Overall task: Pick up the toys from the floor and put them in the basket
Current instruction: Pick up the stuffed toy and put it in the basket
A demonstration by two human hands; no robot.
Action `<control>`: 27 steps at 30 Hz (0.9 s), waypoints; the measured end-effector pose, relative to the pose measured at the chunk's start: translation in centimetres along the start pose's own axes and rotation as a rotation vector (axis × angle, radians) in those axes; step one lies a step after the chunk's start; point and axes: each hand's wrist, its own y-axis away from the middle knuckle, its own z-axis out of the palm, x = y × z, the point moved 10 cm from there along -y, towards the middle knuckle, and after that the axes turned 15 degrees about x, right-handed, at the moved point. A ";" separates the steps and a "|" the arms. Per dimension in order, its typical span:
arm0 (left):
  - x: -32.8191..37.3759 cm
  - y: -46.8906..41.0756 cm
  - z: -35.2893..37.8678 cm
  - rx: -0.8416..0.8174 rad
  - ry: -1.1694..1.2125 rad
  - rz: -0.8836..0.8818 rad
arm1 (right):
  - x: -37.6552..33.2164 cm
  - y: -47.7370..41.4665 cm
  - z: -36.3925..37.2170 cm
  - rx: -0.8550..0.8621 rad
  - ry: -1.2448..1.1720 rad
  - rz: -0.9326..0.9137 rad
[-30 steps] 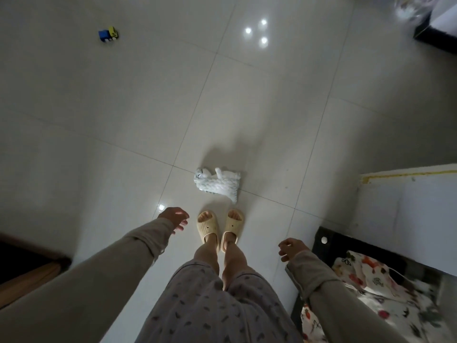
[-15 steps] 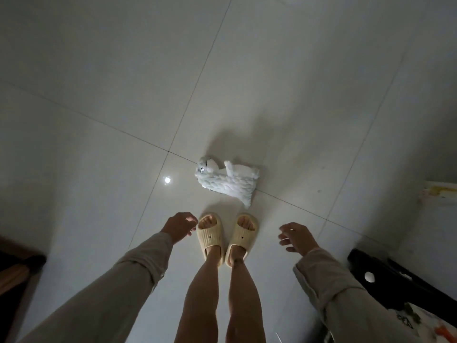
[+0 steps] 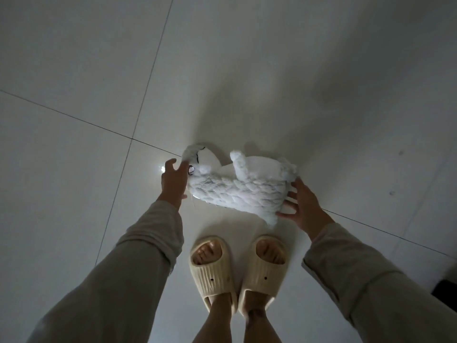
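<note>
A white plush toy animal (image 3: 237,188) lies on its side on the pale tiled floor just in front of my feet, head to the left. My left hand (image 3: 173,180) is at the toy's head, fingers spread and touching it. At the toy's rear end my right hand (image 3: 303,205) has its fingers spread against the plush. Both hands flank the toy; neither has closed around it. No basket is in view.
My feet in cream slippers (image 3: 237,271) stand directly below the toy. Pale glossy floor tiles (image 3: 74,70) with dark grout lines fill the view. A dark object's corner (image 3: 445,292) shows at the right edge.
I have bent down much closer to the floor. Both hands moved forward from beside my feet to the two ends of the plush toy. The furniture at right left the view.
</note>
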 end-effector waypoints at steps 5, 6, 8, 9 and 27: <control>0.2 -0.9 1.9 -0.085 0.056 -0.038 | 0.3 -0.5 2.0 -0.092 -0.047 0.046; 0.0 -0.3 1.7 -0.114 0.066 -0.062 | 0.2 0.2 1.4 -0.083 -0.033 0.033; -0.6 1.8 0.3 -0.165 0.082 -0.103 | 0.1 2.4 -0.1 -0.067 -0.013 0.014; -0.8 3.2 -0.8 -0.180 0.094 -0.112 | 0.0 4.0 -0.9 -0.065 -0.012 0.007; 1.3 39.3 -29.7 -0.250 0.207 -0.214 | -1.2 45.8 -21.1 0.057 0.134 -0.051</control>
